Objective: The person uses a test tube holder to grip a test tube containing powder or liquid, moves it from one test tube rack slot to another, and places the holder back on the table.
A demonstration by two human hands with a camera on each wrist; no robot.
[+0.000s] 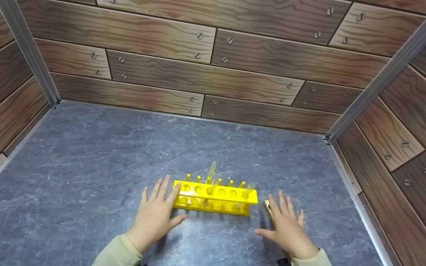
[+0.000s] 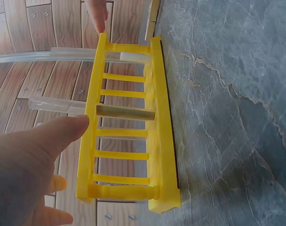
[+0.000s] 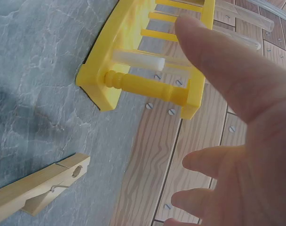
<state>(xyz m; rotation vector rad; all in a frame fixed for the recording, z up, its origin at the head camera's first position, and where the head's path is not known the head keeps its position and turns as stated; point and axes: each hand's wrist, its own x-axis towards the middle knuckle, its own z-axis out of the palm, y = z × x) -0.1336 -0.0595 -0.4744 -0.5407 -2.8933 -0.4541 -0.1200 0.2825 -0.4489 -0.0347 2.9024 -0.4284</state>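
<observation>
A yellow test tube rack [image 1: 227, 195] stands upright on the grey surface between both hands. A glass tube with brownish contents [image 2: 126, 112] sits in a middle hole. Another tube, white at its bottom [image 3: 140, 60], stands at the rack's right end. My left hand [image 1: 154, 218] is at the rack's left end, fingers spread; whether it touches the rack I cannot tell. To the right, my right hand [image 1: 288, 227] hovers with straight fingers beside a wooden test tube clamp [image 3: 39, 186], holding nothing. The hand partly hides this clamp in the head view.
Wood-patterned panels [image 1: 168, 81] wall in the surface at the back and both sides, with grey metal posts [image 1: 375, 81] at the corners. The marbled grey tabletop [image 1: 124, 136] stretches behind and beside the rack.
</observation>
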